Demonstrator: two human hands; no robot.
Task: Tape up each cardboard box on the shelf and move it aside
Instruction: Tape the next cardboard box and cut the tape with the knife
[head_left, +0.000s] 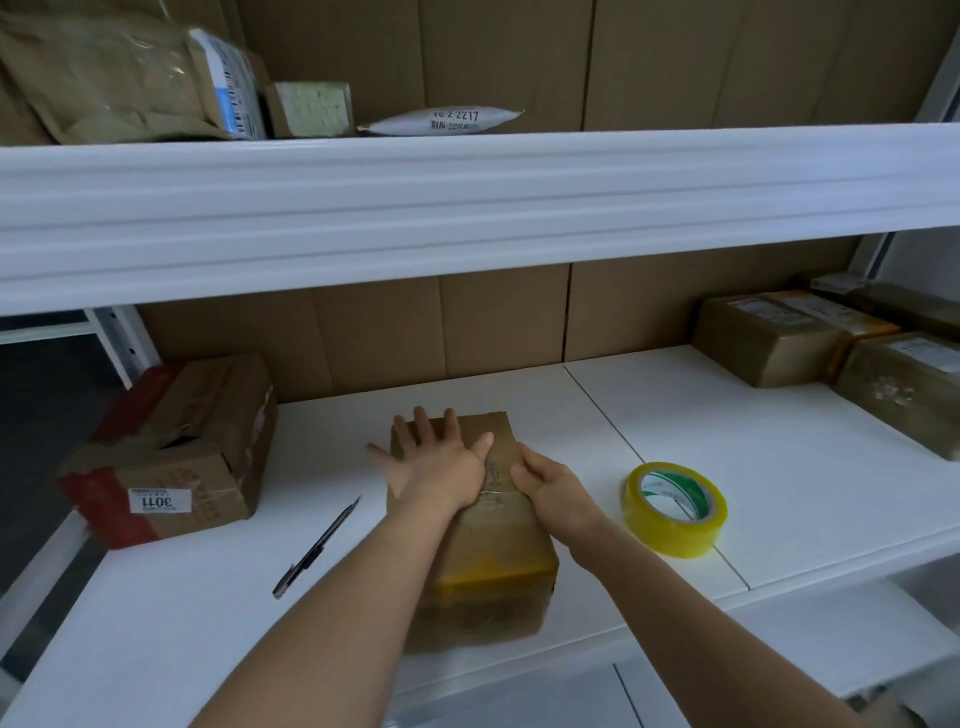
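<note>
A small brown cardboard box (493, 566) lies on the white shelf (779, 467) right in front of me, with yellowish tape across its near end. My left hand (436, 462) lies flat on the box's top with fingers spread and straight. My right hand (545, 483) rests on the right side of the top, its fingers bent against the taped seam. A roll of yellow tape (675, 509) stands on the shelf just right of the box. A dark utility knife (317, 551) lies to the left.
A torn larger box with red tape and a "3011" label (176, 452) sits at the shelf's left end. Several taped boxes (831, 338) are stacked at the back right. The upper shelf beam (467, 208) hangs overhead, with parcels (130, 78) on it.
</note>
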